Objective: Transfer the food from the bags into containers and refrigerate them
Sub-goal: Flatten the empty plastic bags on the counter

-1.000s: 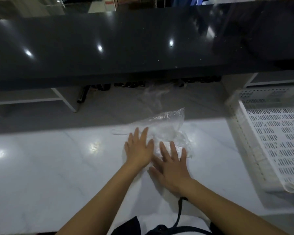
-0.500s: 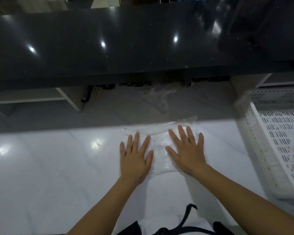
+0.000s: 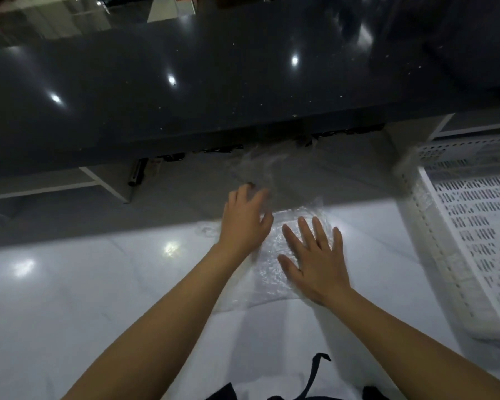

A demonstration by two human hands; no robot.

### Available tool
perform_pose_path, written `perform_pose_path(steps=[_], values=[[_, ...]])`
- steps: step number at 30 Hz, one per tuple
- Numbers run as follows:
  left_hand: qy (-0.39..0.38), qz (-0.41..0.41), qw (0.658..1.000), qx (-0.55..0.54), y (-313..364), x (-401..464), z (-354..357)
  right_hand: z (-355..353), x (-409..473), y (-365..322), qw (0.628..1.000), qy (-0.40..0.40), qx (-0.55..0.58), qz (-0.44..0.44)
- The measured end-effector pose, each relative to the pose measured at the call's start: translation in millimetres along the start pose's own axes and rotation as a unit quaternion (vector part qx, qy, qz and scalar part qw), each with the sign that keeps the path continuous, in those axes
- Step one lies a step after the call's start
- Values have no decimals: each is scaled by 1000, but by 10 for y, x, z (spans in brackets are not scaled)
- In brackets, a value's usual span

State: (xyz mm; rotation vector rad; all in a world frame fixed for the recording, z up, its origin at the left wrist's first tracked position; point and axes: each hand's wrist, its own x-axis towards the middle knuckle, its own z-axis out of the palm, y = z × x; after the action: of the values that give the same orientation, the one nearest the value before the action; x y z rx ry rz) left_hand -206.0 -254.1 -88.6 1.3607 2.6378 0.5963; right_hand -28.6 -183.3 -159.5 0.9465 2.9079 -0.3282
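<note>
Two hands over one clear bag [image 3: 272, 272], which lies flat on the white desk [image 3: 104, 298] near centre frame. I read the right hand [image 3: 315, 264] as palm down on the bag, fingers [image 3: 306, 229] straight and spread, pressing the plastic at its 3 o'clock side. Left hand [image 3: 246, 223] sits at the bag's 10 o'clock corner, reaching toward 12 o'clock; its fingers look relaxed and slightly bent, blurred, and I cannot tell whether they touch the plastic or hover just above it. Nothing is gripped by either hand as far as I can see.

The bag is crumpled, see-through, and looks flat; I cannot make out any food in it. Its far edge lies at the line where the shadow falls across the desk.

At 3 o'clock, a white perforated tray [image 3: 474, 232] rests on the desk, well apart from the bag. At 12 o'clock, a dark glossy counter [image 3: 214, 96] overhangs the desk, with ceiling lights mirrored in it. A faint film of plastic [image 3: 260, 166] shows in the shade beneath it, just beyond the left hand. At 6 o'clock, a dark strap [image 3: 315, 373] over white cloth.
</note>
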Motion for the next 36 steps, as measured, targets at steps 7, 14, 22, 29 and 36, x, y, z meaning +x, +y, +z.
perform_pose_path(steps=[7, 14, 22, 29, 36], values=[[-110, -119, 984, 80, 41, 545, 335, -28, -21, -20, 1000, 12, 15, 0], [2, -83, 992, -92, 58, 235, -123, -11, -18, -1, 1000, 9, 14, -6], [115, -213, 734, -634, 128, -837, -990, -26, -28, 2, 1000, 3, -25, -17], [249, -438, 544, -671, -70, -1355, -418, -1, -40, -140, 999, -12, 7, 39], [217, -469, 526, -675, -181, -1373, -304, -4, -225, -414, 937, 48, 336, 80]])
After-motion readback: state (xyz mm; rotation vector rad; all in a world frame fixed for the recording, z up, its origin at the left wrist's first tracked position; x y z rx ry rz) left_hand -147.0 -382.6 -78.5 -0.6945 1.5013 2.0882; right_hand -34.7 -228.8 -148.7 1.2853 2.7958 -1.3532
